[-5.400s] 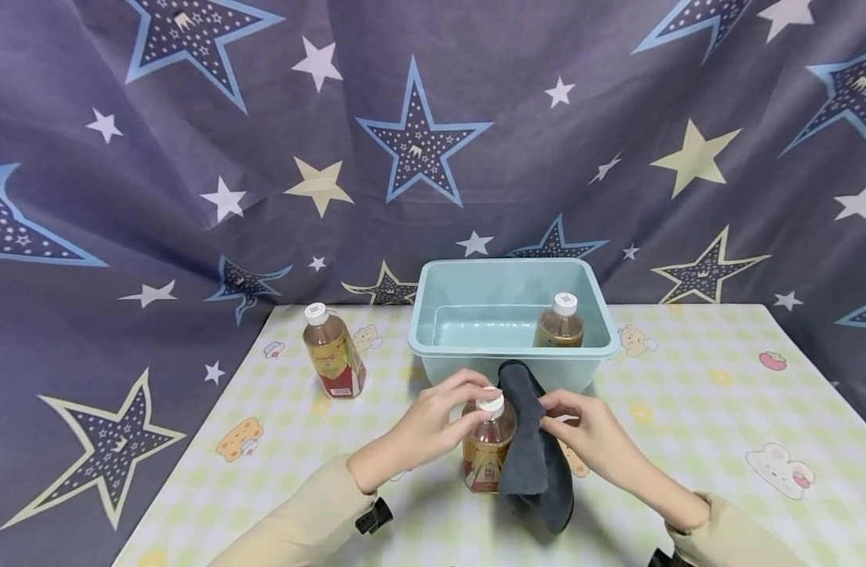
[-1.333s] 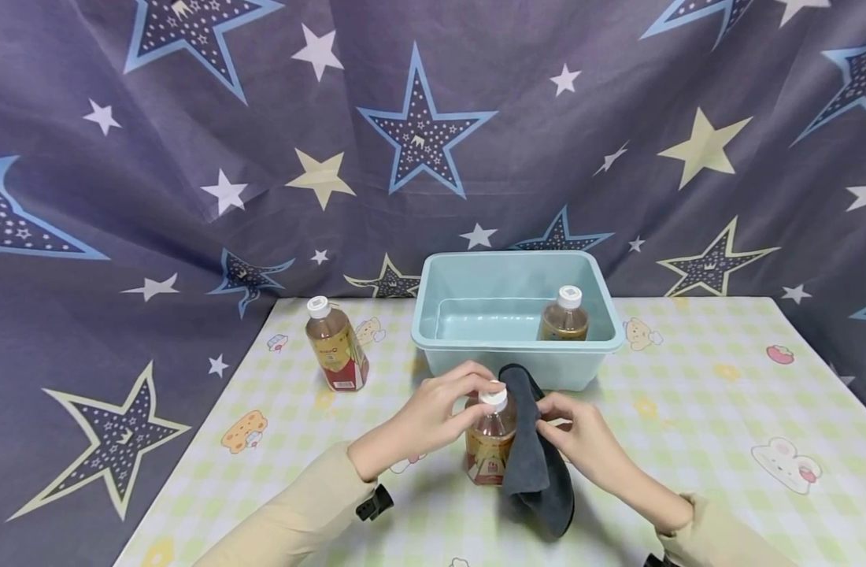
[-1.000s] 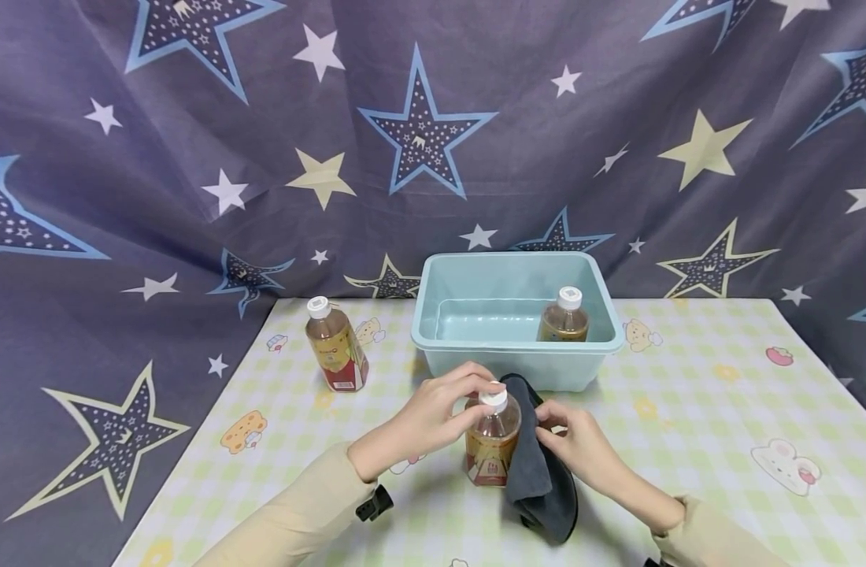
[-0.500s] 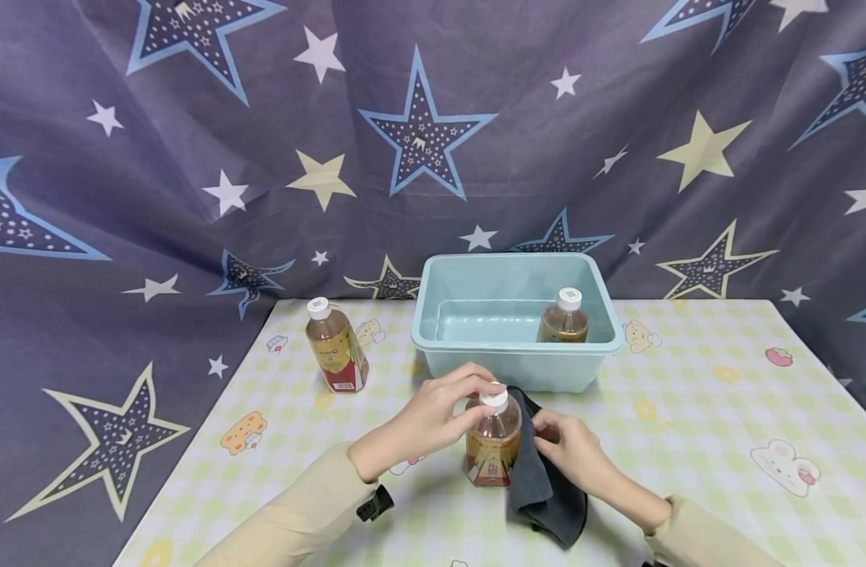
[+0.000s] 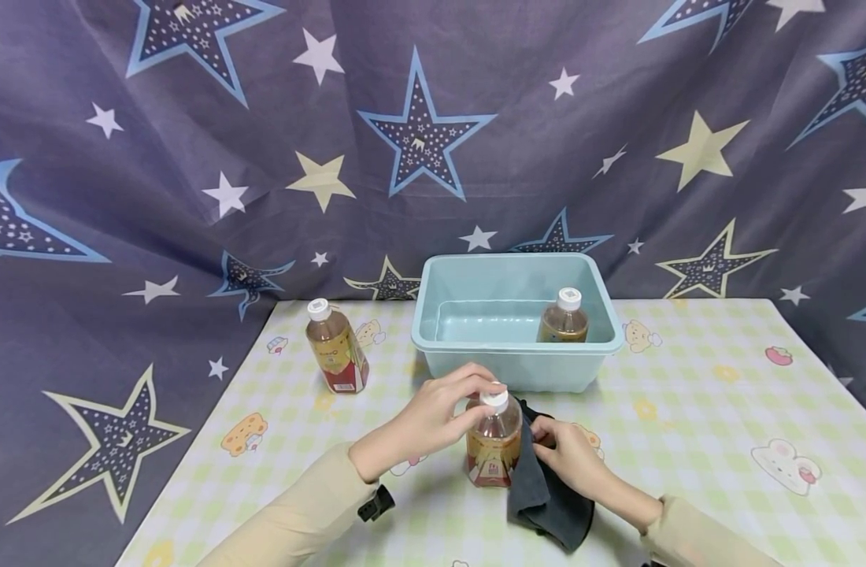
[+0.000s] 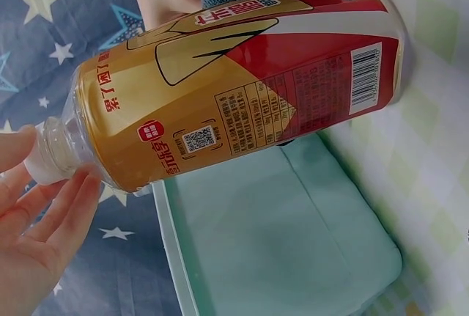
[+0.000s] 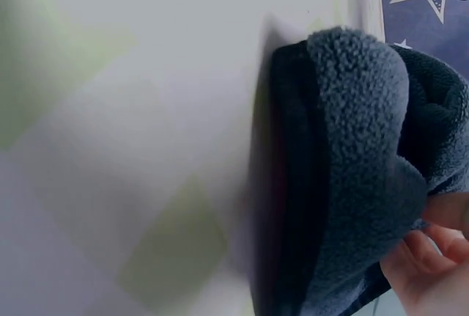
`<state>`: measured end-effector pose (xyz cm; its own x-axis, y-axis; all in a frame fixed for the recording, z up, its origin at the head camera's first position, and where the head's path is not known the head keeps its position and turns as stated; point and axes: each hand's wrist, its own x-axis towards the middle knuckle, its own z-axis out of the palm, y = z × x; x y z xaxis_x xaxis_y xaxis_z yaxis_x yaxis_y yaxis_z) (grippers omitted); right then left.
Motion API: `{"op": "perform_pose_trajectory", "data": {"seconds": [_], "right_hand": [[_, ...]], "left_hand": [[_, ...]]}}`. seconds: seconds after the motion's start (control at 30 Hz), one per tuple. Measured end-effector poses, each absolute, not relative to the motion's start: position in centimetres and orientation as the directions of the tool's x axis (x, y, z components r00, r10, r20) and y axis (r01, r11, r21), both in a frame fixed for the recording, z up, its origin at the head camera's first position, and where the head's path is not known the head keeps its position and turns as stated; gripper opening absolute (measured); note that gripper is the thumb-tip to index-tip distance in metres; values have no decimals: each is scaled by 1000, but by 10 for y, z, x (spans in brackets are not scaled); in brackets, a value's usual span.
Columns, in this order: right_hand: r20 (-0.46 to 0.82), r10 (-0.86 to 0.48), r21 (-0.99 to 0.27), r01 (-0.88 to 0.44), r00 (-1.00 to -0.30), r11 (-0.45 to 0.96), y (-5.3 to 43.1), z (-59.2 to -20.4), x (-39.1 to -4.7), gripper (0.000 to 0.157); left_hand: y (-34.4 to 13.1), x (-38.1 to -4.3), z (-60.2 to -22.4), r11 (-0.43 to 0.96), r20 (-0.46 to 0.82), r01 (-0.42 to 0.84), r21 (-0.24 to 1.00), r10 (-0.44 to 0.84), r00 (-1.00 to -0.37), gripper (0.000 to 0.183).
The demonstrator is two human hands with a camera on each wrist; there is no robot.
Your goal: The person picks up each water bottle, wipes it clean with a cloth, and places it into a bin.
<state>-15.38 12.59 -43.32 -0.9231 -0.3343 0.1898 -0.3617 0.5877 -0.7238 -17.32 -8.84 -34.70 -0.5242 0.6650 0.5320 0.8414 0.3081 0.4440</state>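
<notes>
A drink bottle (image 5: 493,453) with a white cap and a gold and red label stands upright near the front middle of the table. My left hand (image 5: 443,409) grips it at the cap and neck, as the bottle (image 6: 242,85) in the left wrist view also shows. Against its right side hangs a dark grey cloth (image 5: 539,492), folded over, which my right hand (image 5: 568,457) pinches between thumb and fingers. Up close in the right wrist view, the cloth (image 7: 359,162) looks fluffy, its lower edge close over the tabletop.
Behind the bottle sits a light blue plastic bin (image 5: 504,366) with a similar bottle (image 5: 564,321) standing in its right end. Another bottle (image 5: 337,350) stands at the back left of the checkered table (image 5: 688,441). A starry curtain (image 5: 277,94) hangs behind.
My right hand has moved down and slightly towards the bottle, and the cloth has slid lower along the bottle's side, its lower part spreading right. The left hand keeps its grip on the bottle.
</notes>
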Motion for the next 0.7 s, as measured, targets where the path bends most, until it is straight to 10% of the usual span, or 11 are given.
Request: {"op": "perform_pose_trajectory", "data": {"seconds": [0.7], "right_hand": [[195,-320,-817,-334,-927,470,140,-418,-148,12]], "left_hand": [[-87,-173,-344,302,563,861,408,660,-498,18]]}}
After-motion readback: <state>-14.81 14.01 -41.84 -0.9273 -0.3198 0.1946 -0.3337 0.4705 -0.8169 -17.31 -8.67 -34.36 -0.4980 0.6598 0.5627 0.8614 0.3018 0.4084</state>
